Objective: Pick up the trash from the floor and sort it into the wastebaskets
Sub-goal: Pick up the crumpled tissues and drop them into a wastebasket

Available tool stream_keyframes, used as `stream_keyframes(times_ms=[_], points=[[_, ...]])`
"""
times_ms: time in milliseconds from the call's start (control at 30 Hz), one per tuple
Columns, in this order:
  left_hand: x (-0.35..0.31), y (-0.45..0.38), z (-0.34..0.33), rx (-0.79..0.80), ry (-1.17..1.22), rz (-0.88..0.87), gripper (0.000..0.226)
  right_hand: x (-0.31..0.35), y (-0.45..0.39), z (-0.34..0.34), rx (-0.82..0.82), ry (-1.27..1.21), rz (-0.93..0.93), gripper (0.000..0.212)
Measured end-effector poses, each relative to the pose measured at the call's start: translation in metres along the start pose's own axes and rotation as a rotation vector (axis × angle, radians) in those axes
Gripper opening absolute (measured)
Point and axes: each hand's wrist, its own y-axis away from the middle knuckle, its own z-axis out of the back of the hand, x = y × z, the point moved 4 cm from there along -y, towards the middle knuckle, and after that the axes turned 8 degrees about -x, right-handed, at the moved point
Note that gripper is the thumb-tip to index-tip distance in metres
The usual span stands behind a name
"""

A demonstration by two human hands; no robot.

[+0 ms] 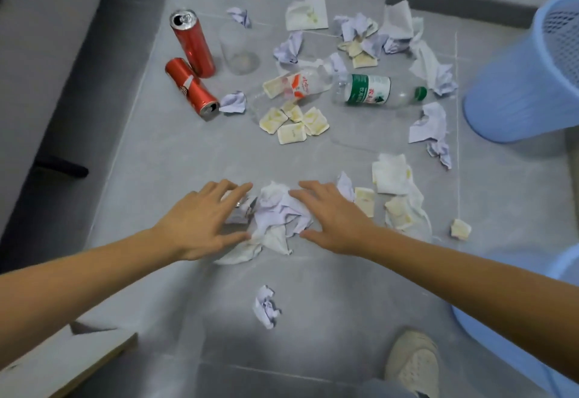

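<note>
Two red cans [191,62] at far left: one upright, one on its side. Left hand [200,222], fingers spread and released, rests at left edge of crumpled paper pile [279,215] on the grey floor [313,303]. Right hand [335,219], fingers likewise spread, presses the pile's right edge. Plastic bottle [372,90] lies beyond. Blue wastebasket [526,84] stands at right.
</note>
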Motion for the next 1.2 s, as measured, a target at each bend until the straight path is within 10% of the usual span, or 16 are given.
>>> stream_keyframes(times_ms=[167, 333, 633, 933, 1200], points=[[-0.001, 0.009, -0.045, 0.073, -0.035, 0.009, 0.114, 0.012, -0.028, -0.037, 0.126, 0.132, 0.137, 0.094], [-0.003, 0.02, -0.077, 0.02, -0.066, -0.065, 0.072, 0.008, -0.02, -0.048, 0.111, 0.348, 0.263, 0.06], [-0.011, 0.0, -0.092, -0.021, -0.025, -0.112, 0.051, -0.026, 0.009, -0.034, -0.017, 0.113, -0.081, 0.034], [-0.041, -0.058, 0.002, -0.167, 0.144, -0.163, 0.031, -0.023, 0.055, 0.079, -0.396, -0.128, -0.347, 0.017], [-0.275, -0.128, 0.135, -0.362, 0.307, -0.625, 0.025, -0.047, 0.265, 0.239, -1.026, -0.104, -0.805, 0.016]])
